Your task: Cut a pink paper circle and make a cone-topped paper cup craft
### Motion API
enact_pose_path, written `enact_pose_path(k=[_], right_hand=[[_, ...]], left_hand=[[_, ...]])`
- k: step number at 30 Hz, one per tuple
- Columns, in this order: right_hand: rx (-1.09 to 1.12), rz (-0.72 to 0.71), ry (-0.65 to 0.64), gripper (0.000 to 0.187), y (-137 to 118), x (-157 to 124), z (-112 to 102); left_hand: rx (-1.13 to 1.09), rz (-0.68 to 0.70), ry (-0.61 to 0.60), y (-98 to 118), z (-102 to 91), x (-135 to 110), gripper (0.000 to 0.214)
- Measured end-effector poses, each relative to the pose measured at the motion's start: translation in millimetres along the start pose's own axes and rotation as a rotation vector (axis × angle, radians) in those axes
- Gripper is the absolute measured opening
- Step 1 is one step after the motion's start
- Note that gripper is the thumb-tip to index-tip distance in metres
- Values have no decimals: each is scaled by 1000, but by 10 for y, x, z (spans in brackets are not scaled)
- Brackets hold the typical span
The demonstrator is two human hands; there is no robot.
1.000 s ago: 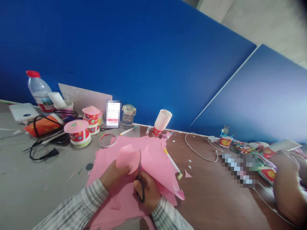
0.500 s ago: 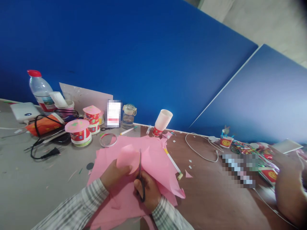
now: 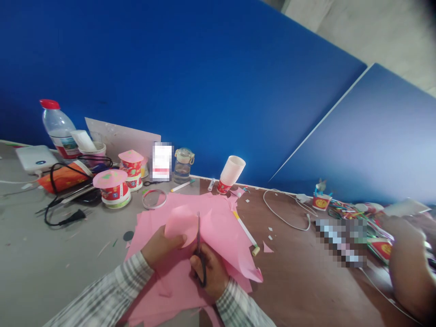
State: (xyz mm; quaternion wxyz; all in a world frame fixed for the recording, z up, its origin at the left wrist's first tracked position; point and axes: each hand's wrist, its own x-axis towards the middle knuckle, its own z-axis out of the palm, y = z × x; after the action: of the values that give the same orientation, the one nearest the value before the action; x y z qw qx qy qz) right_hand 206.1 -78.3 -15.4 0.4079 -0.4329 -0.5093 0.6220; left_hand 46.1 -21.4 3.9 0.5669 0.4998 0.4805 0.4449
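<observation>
My right hand [image 3: 211,272] is closed round the dark handles of a pair of scissors [image 3: 199,236], whose blades point away from me. The blades lie at a cut in a sheet of pink paper [image 3: 221,236]. My left hand [image 3: 162,247] pinches the rounded part of that paper [image 3: 180,225], left of the blades, thumb on top. Under both hands lie more pink sheets [image 3: 143,290]. A white marker [image 3: 245,231] with a yellow end rests along their right edge, and a roll of tape [image 3: 154,199] touches their far left corner.
Paper cups with pink paper tops [image 3: 114,190], a black plug cable [image 3: 71,218] and a bottle [image 3: 59,129] stand or lie left. A water jar [image 3: 184,165] and stacked paper cups [image 3: 231,172] are at the back. Another person's arm [image 3: 408,268] reaches in at right, near straws.
My left hand has shifted very slightly left with the paper; the scissors stay almost in place. The other person's arm at right has moved a little.
</observation>
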Motion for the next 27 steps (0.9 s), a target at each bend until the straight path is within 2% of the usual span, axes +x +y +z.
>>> enact_pose_path(k=[9, 16, 27], right_hand=[[12, 4, -1, 34, -5, -11, 9], [14, -34, -10, 37, 26, -8, 5], [21, 32, 36, 41, -4, -17, 23]], left_hand=[[-23, -42, -17, 60, -2, -11, 22], [-70, -53, -12, 155, 74, -56, 30], [-68, -59, -9, 155, 28, -39, 23]])
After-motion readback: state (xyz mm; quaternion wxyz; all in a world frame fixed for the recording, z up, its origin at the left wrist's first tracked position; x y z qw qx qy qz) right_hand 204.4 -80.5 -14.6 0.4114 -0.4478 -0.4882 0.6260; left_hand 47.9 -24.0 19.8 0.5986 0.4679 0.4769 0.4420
